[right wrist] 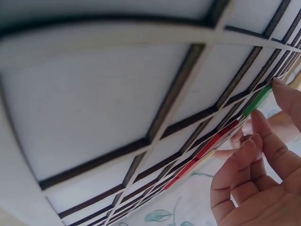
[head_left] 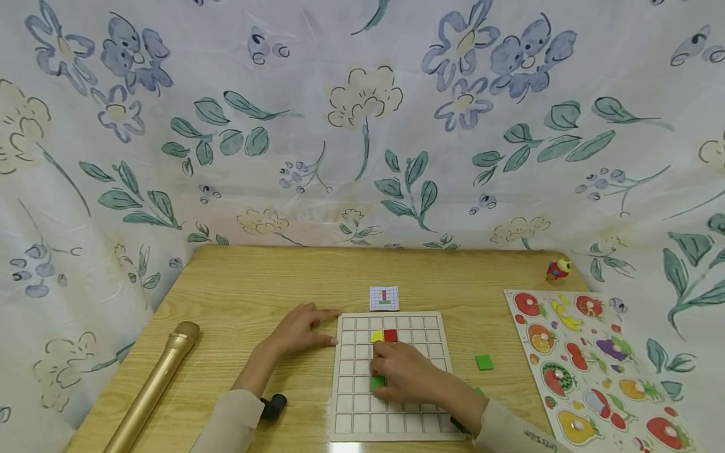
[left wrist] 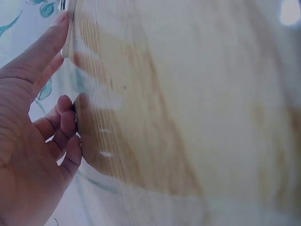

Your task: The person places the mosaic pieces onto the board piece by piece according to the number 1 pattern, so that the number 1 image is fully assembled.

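A white grid board (head_left: 419,430) lies on the wooden table. My right hand (head_left: 404,372) is over its middle. Thumb and index finger pinch a green tile (head_left: 377,383) at the grid; that green tile (right wrist: 257,100) also shows between the fingertips in the right wrist view. Above the hand sit a yellow tile (head_left: 376,336) and a red tile (head_left: 390,335); more red tiles (right wrist: 202,153) run in a line in the right wrist view. My left hand (head_left: 300,330) touches the board's upper left edge with extended index finger and thumb, its other fingers bent against the tabletop.
A small pattern card (head_left: 384,298) lies beyond the board. To the right are a loose green tile (head_left: 484,362), another green tile (head_left: 479,391) partly hidden by the arm, a fruit puzzle board (head_left: 572,343) and a small toy figure (head_left: 557,270). A gold microphone (head_left: 153,384) lies left.
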The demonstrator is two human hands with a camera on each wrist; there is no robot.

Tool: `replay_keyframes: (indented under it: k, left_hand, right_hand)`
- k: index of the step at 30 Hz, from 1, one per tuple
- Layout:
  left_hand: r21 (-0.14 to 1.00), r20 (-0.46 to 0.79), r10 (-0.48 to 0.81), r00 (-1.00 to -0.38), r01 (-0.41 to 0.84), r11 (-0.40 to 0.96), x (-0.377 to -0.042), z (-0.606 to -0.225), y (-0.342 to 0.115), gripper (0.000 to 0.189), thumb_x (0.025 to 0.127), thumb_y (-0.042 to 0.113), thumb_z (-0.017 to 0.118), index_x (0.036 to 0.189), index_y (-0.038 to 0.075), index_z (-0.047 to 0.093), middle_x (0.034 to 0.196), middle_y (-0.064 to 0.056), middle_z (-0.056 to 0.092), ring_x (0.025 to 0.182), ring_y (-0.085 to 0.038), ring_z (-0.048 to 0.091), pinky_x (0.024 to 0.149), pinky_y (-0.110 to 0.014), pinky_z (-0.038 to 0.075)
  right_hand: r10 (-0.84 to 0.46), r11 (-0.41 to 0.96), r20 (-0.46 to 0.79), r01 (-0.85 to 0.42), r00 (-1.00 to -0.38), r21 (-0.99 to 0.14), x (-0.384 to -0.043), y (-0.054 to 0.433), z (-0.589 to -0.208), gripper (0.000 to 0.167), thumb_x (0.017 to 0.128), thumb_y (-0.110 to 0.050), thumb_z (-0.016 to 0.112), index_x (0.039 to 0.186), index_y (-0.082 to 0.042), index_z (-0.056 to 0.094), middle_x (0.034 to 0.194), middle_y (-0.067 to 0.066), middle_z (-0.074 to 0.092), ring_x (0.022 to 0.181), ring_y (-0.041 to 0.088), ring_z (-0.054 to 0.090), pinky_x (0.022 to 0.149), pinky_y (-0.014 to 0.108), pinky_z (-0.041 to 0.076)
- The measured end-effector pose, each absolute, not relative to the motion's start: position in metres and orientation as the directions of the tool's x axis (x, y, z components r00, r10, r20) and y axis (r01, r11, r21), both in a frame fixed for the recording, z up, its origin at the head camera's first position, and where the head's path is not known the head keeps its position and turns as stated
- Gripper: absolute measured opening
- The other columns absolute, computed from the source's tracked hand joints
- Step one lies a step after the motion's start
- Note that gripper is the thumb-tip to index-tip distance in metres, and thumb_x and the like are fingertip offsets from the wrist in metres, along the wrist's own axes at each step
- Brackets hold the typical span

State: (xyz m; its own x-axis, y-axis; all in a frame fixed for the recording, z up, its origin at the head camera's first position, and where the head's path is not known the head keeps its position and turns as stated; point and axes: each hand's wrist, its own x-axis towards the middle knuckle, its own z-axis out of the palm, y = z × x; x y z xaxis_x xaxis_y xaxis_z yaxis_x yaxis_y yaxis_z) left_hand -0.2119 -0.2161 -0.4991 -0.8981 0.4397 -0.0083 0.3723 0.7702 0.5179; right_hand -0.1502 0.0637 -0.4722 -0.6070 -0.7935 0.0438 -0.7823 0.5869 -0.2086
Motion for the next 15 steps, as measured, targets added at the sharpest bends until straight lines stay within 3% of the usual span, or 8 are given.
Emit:
replay_keyframes:
  k: [7, 15]
  left_hand:
    - [0.52, -0.018, 0.443, -0.896, 0.37, 0.77, -0.214, -0.5, -0.213, 0.064, 0.081, 0.048, 0.078, 0.139, 0.025, 0.061, 0.077, 0.001, 0.043, 0.071, -0.013, 0.034, 0.064, -0.027, 0.028]
    - [0.507, -0.021, 0.44, -0.898, 0.37, 0.779, -0.213, -0.499, -0.214, 0.065, 0.082, 0.046, 0.079, 0.14, 0.026, 0.059, 0.079, 0.004, 0.043, 0.072, -0.013, 0.035, 0.065, -0.027, 0.03]
  right_hand:
    - [-0.773, 0.605, 0.05, -0.759, -0.633, -0.241, -0.15, 0.076, -0.471, 0.03, 0.082, -0.043, 0.079, 0.096, -0.018, 0.072, 0.09, -0.01, 0.051, 0.074, 0.002, 0.042, 0.072, 0.022, 0.043]
    - [-0.662, 0.669, 0.066, -0.628, -0.747, -0.397, -0.16, 0.116, -0.462, 0.029, 0.084, -0.034, 0.079, 0.104, -0.013, 0.074, 0.095, -0.006, 0.056, 0.075, 0.003, 0.045, 0.068, 0.023, 0.043]
